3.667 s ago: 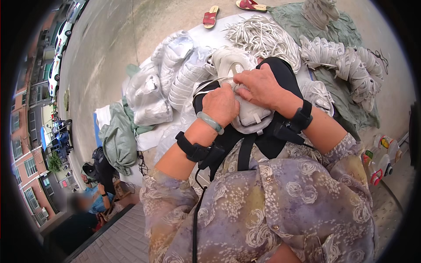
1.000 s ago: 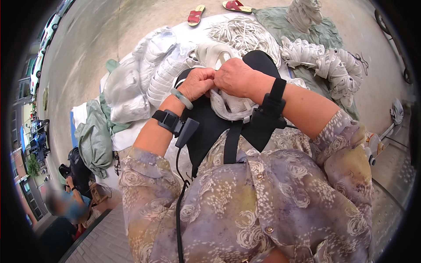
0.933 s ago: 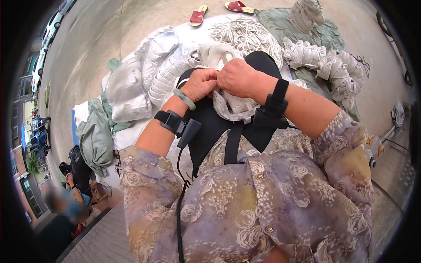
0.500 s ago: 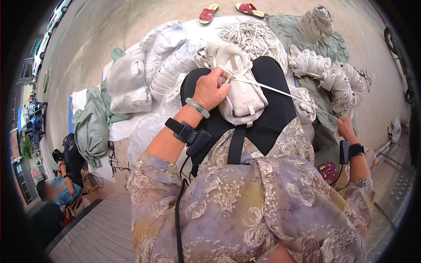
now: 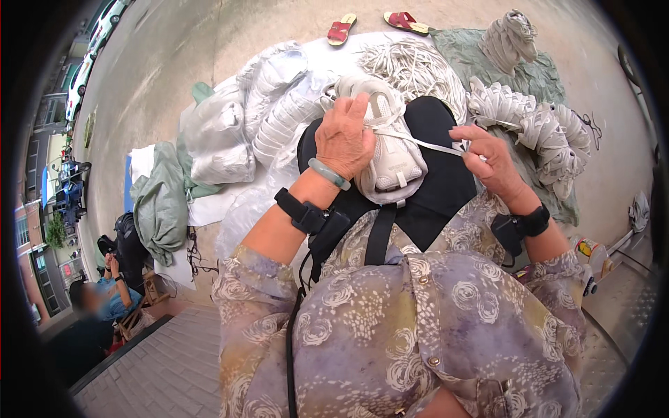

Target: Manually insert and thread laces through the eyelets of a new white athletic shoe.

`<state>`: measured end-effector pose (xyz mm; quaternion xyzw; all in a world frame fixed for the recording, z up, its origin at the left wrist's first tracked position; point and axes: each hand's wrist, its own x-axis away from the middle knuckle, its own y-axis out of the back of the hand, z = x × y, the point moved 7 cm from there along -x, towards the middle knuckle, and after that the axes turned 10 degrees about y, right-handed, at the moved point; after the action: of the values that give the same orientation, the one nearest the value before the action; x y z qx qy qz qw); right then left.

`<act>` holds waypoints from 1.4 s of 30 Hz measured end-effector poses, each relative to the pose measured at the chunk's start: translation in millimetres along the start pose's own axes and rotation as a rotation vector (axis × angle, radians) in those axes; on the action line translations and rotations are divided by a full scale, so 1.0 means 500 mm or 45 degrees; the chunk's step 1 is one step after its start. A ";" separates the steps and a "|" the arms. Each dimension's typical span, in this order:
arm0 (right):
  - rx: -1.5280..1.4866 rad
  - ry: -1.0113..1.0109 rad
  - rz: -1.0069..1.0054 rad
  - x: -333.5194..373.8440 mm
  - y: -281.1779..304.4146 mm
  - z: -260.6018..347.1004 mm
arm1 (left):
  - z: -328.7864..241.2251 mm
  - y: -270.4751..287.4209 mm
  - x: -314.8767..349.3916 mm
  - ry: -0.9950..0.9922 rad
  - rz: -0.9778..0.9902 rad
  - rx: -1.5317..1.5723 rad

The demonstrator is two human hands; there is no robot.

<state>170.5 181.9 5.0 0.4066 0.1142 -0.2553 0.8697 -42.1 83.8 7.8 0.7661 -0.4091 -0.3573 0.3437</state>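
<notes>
A pale beige shoe upper (image 5: 396, 164) lies on the black cloth over my lap, its heel end towards me. My left hand (image 5: 346, 143) is closed at its left side, bent fingers against the lacing area; the fingertips are partly hidden. From the eyelets a flat white shoelace (image 5: 433, 146) runs to the right, fairly taut. My right hand (image 5: 493, 166) pinches this lace between thumb and index finger, to the right of the upper, with the other fingers curled.
A heap of white laces (image 5: 418, 66) lies beyond the upper. Bundled shoe uppers (image 5: 561, 143) rest on green sheeting at right, plastic-wrapped stacks (image 5: 221, 143) at left. Two red slippers (image 5: 341, 30) stand at the far edge. Another person (image 5: 115, 296) sits at lower left.
My right hand has come in from the far right towards the upper, and the lace span between the hands is shorter. My left hand has lifted and turned slightly at the lacing.
</notes>
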 end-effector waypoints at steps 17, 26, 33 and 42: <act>-0.694 -0.640 0.245 -0.037 -0.163 -0.059 | 0.002 -0.009 -0.019 -0.565 0.051 -0.564; -0.302 -0.615 0.144 -0.005 -0.111 -0.046 | 0.035 -0.004 -0.007 -0.498 -0.064 -0.602; -0.449 -0.609 0.332 0.043 -0.069 0.024 | 0.115 0.009 -0.029 0.309 -0.246 0.220; -0.257 -0.974 0.437 0.291 0.077 -0.006 | 0.081 -0.073 0.043 0.608 0.025 0.608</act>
<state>314.2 153.9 -31.1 0.2086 -0.2614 -0.2269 0.9147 -53.1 71.4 -48.3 0.8831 -0.3964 -0.0586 0.2442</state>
